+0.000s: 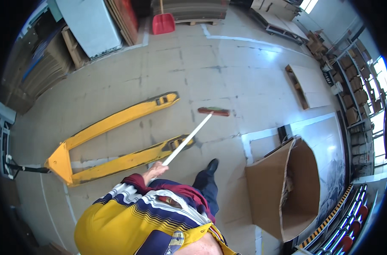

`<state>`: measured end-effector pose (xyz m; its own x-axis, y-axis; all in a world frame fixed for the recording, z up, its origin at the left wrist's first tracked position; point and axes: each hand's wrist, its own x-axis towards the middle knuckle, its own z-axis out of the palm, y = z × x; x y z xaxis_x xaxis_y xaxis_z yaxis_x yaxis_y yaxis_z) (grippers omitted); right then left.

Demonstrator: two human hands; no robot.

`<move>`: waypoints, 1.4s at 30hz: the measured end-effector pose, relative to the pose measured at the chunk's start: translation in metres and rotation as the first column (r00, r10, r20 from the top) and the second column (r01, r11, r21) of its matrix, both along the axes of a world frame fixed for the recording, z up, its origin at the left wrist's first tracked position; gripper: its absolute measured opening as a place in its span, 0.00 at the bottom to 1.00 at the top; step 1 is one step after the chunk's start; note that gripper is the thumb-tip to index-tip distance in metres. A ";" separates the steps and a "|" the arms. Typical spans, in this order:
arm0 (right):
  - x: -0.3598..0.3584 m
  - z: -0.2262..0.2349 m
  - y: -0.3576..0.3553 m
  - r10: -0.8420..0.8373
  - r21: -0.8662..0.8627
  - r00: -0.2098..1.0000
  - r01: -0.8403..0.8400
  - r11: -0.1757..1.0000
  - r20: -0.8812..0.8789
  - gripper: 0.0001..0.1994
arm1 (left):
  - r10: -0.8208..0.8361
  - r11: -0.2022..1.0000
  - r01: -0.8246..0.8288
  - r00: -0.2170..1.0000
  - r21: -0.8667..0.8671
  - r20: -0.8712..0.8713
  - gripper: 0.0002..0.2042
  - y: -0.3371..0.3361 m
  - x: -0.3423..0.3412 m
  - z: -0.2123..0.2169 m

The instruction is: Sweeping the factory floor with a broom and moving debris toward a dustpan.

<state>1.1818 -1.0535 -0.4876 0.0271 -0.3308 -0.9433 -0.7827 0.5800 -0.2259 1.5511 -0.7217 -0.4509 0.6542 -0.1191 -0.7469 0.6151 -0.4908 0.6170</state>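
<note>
My left hand (156, 171) is closed around the white handle of a broom (187, 139), near its upper end. The handle slants forward and to the right, away from my body. Its reddish-brown head, with some green on top, rests on the floor ahead of me. Part of the handle passes over the tip of a yellow pallet-truck fork (136, 160). My right hand does not show. A striped yellow, white and navy shirt and maroon cloth fill the lower middle of the picture.
The yellow pallet truck (59, 163) lies to my left, both forks pointing right. Close on my right stands a large open cardboard box (265, 187). A board-topped pallet (310, 87) is farther right, before loaded shelves (351, 80). A red shovel (163, 24) stands at the back.
</note>
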 end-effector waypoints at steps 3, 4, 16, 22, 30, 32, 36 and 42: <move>0.066 0.003 -0.083 -0.016 -0.013 1.000 0.016 1.000 0.005 0.07 | -0.033 0.979 0.037 0.999 0.202 -0.024 0.22 -0.046 0.047 0.023; 0.096 0.009 -0.113 -0.012 -0.019 1.000 0.013 1.000 0.023 0.07 | -0.022 0.972 0.027 0.999 0.232 -0.026 0.22 -0.059 0.064 0.034; 0.683 -0.017 -0.447 0.895 -0.671 0.430 -0.630 0.391 0.117 0.10 | 0.434 0.885 -0.381 0.884 0.267 -0.176 0.21 -0.140 0.146 0.024; 0.880 0.037 -0.407 0.661 -0.357 0.647 -0.557 0.750 0.380 0.11 | 0.478 0.856 -0.394 0.850 0.334 -0.221 0.18 -0.179 0.306 0.042; 0.960 0.016 -0.334 0.975 -0.488 -0.066 -0.857 -0.164 -0.212 0.11 | 0.574 0.817 -0.548 0.799 0.179 -0.177 0.17 -0.164 0.609 0.005; 1.014 -0.003 -0.321 0.972 -0.415 0.024 -0.907 -0.077 -0.232 0.13 | 0.640 0.768 -0.631 0.759 0.107 -0.120 0.16 -0.163 0.687 0.009; 1.162 -0.033 -0.304 0.962 -0.396 0.054 -0.916 -0.058 -0.267 0.19 | 0.755 0.606 -0.757 0.644 -0.246 -0.122 0.13 -0.155 0.811 0.029; 1.397 -0.042 -0.339 0.885 -0.536 -0.210 -0.730 -0.425 -0.416 0.28 | 0.783 0.587 -0.805 0.591 -0.084 -0.194 0.11 -0.132 0.964 0.040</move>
